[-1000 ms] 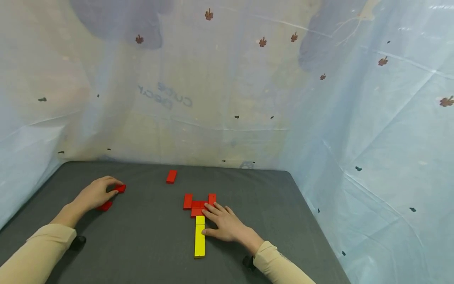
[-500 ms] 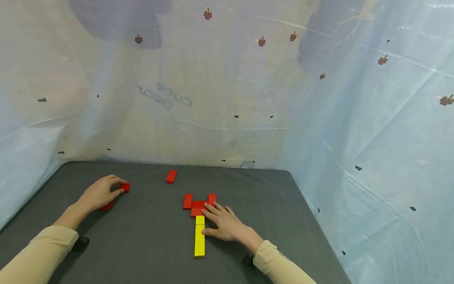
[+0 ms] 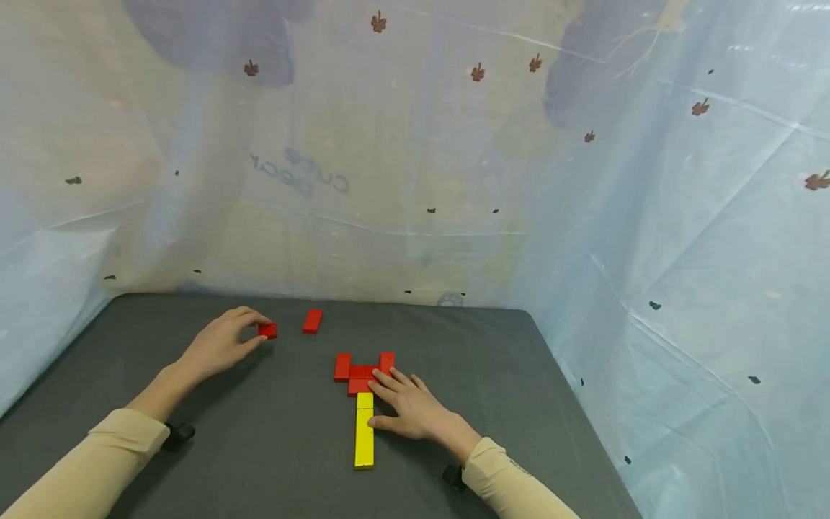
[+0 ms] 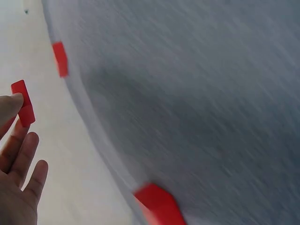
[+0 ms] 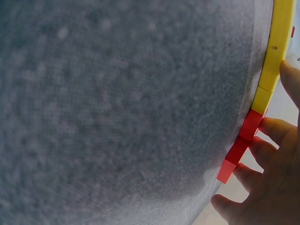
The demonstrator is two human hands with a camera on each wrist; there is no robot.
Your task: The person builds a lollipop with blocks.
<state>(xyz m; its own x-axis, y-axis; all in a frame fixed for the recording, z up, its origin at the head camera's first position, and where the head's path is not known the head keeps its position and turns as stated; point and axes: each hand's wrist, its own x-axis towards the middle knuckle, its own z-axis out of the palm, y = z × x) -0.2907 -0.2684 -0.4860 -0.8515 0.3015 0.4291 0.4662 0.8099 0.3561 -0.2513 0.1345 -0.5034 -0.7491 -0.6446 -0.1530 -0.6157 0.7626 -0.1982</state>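
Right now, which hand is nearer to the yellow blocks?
Right: the right hand is at the yellow blocks, thumb at their right edge; the left hand is farther, to their left.

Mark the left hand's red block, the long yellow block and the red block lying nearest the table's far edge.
Held red block (image 3: 269,331): head view, its visible side.
Long yellow block (image 3: 364,441): head view, top face.
Far red block (image 3: 313,321): head view, top face.

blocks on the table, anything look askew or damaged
No clear damage, though the long yellow piece has a small dark mark I can't identify. One red block looks astray: it lies slightly slanted near the far edge of the table, apart from the red and yellow group by the right hand.
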